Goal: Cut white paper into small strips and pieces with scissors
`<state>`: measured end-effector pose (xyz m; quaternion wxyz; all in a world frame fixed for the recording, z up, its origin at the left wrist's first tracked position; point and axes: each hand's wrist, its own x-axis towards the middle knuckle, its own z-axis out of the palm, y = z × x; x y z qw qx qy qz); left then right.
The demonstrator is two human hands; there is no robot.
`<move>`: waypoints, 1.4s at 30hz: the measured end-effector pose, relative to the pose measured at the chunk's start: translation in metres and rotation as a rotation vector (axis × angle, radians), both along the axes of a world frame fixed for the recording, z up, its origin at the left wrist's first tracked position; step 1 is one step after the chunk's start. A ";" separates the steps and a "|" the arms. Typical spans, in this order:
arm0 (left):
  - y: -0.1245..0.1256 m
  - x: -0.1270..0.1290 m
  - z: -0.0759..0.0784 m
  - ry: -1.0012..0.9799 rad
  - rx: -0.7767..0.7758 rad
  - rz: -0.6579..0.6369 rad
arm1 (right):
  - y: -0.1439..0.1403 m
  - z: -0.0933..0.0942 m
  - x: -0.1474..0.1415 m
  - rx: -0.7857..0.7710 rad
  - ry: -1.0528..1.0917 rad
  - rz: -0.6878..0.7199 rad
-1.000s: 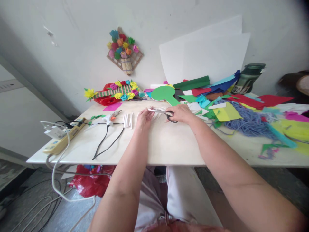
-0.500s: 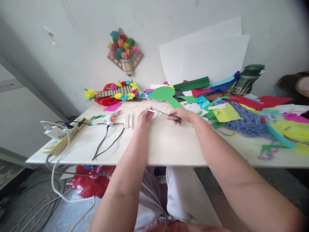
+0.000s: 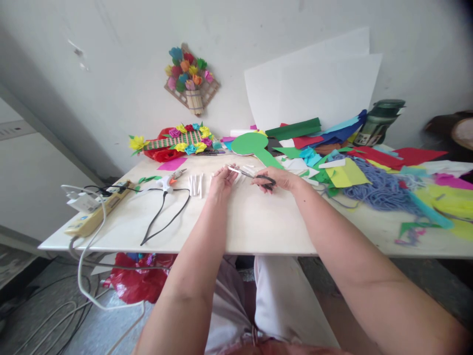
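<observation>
Over the middle of the table my left hand [image 3: 223,179] is closed on a thin white paper stick [image 3: 233,169]. My right hand [image 3: 275,179] is wrapped round the black handles of a pair of scissors [image 3: 269,184]. The scissor blades point left and meet the white stick close to my left fingertips; whether they touch it I cannot tell. More white paper sticks [image 3: 195,186] lie in a short row left of my left hand, and several lie partly hidden behind the scissors. Beyond my hands rests a green guitar-shaped cutout [image 3: 251,144].
A white glue gun [image 3: 167,183] with a black cord lies on the left, near a power strip [image 3: 90,217]. Coloured paper [image 3: 347,172], blue-grey yarn [image 3: 380,185] and a dark bottle [image 3: 380,121] crowd the right. A flower-decorated paper guitar [image 3: 177,140] lies at the back.
My right hand and the scissors have shifted slightly left, bringing the blades nearer to my left fingers. The left hand has barely moved.
</observation>
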<state>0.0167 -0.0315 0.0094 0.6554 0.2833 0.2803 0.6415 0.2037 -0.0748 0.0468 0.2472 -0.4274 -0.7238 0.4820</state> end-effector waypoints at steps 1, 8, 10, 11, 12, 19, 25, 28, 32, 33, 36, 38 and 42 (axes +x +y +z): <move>0.000 0.000 0.000 0.000 0.000 0.006 | 0.000 0.000 -0.001 -0.008 0.000 -0.006; 0.003 0.000 -0.004 -0.019 0.017 0.039 | -0.003 0.003 -0.006 -0.060 -0.025 -0.061; 0.003 0.000 -0.003 -0.028 -0.001 0.070 | -0.002 0.001 -0.006 -0.047 -0.016 -0.058; 0.003 0.000 -0.002 -0.029 -0.015 0.083 | -0.001 0.000 -0.006 -0.035 -0.011 -0.054; 0.003 0.000 -0.001 -0.031 -0.026 0.091 | -0.001 -0.001 -0.005 -0.023 -0.007 -0.048; -0.001 0.000 0.004 -0.093 0.019 0.069 | 0.003 -0.004 -0.002 -0.016 0.009 0.000; 0.000 0.000 0.003 -0.114 0.005 0.093 | 0.004 -0.005 0.000 -0.017 0.043 0.013; -0.001 0.000 0.003 -0.086 0.018 0.079 | 0.004 -0.006 0.000 -0.017 0.044 0.012; -0.002 0.000 0.002 -0.051 0.032 0.083 | 0.005 -0.006 0.000 -0.015 0.051 -0.001; -0.002 0.001 0.002 -0.045 0.032 0.087 | 0.005 -0.006 0.000 -0.015 0.052 -0.002; -0.001 0.001 0.001 -0.033 0.032 0.094 | 0.005 -0.006 0.000 -0.018 0.053 0.000; 0.000 0.001 0.000 -0.021 0.033 0.093 | 0.005 -0.006 0.000 -0.018 0.051 0.000; 0.000 0.000 -0.001 -0.001 0.044 0.081 | 0.006 -0.007 0.000 -0.022 0.031 -0.004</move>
